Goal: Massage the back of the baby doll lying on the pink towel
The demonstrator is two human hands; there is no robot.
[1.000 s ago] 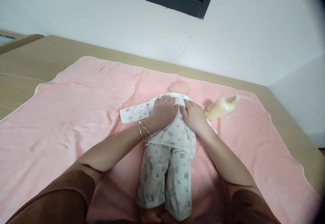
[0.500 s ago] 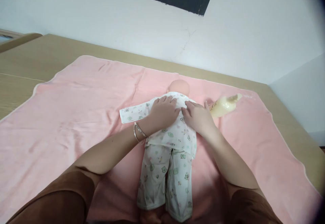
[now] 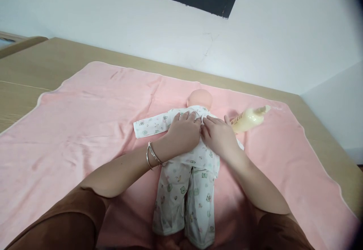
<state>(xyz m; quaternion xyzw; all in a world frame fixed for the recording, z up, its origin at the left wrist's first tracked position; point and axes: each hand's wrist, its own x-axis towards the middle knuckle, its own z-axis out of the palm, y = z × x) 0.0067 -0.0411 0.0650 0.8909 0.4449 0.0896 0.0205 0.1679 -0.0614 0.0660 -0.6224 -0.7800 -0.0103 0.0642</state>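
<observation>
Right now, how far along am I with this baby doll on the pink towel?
Done: the baby doll in printed white pyjamas lies face down, clothed, on the pink fleece towel. In hand: your left hand and right hand press flat on its upper back. Left: the cream plastic bottle lies on its side beside your right hand, not gripped.

Plastic baby doll (image 3: 195,159), bald, in white pyjamas printed with small animals: lies face down, head toward the wall, one sleeve stretched out to the left.
Left hand (image 3: 183,133), silver bangles (image 3: 151,155) at the wrist: flat, palm down on the doll's back.
Right hand (image 3: 219,136): flat beside it, fingertips almost meeting the left.
Pale yellow plastic bottle (image 3: 249,118): on its side, just beside the right hand.
Pink terry blanket (image 3: 85,118): spread under everything on a light wooden tabletop (image 3: 34,65).
</observation>
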